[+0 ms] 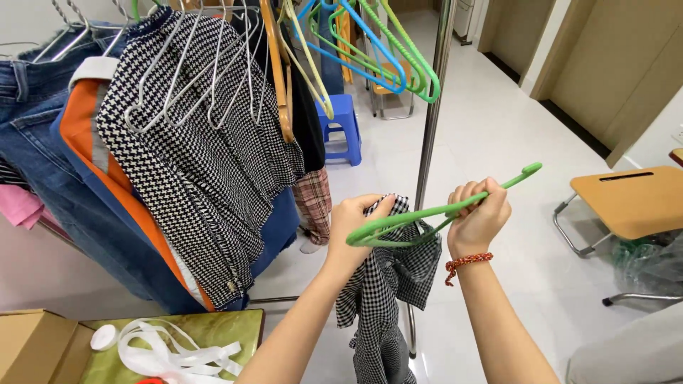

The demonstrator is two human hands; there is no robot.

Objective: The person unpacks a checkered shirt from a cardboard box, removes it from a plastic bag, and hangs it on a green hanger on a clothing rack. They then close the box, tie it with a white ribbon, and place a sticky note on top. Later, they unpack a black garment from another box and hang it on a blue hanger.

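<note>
Clearly, we have a green plastic hanger held up in front of us, tilted, its hook end rising past the right hand. Our right fingers are curled shut around the hanger's neck, just below the hook. The left hand pinches the far shoulder end of the hanger together with the top of a black-and-white checked garment, which hangs limp beneath both hands and drapes down between our forearms.

We judge the hanger light and fairly stiff, with a smooth surface that could slide in the grip, so the neck is the sound place to hold it. The garment looks thin, soft and floppy; it will sag wherever it is not supported, so taking it at the collar or shoulder seam seems best.

Behind the left fingers stands a metal rack pole. Farther left of them hang a houndstooth jacket, jeans and bare wire hangers. Well above, coloured plastic hangers dangle. Below the left arm lies white ribbon on a green worktop, beside a cardboard box. Right of the right hand stands a small folding table.
</note>
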